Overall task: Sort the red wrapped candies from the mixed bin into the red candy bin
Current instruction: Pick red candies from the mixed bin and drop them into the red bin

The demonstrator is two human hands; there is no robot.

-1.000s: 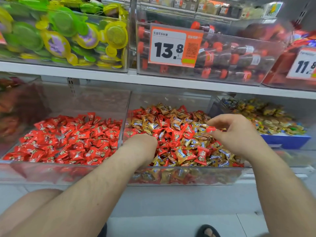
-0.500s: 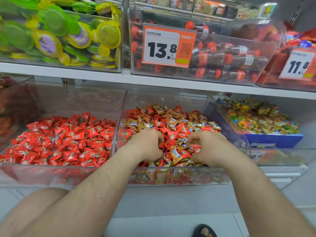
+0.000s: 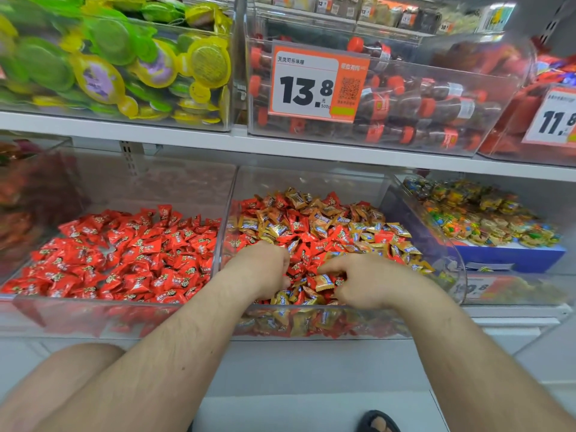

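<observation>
Both hands, left (image 3: 265,269) and right (image 3: 361,280), have dug deeper into the mixed bin (image 3: 311,325)

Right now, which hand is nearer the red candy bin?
Left. The left hand works in the mixed bin beside the wall shared with the red candy bin; the right hand is farther right.

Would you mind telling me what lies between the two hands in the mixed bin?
In the head view, red candies and an orange one lie between the left hand and right hand.
</observation>
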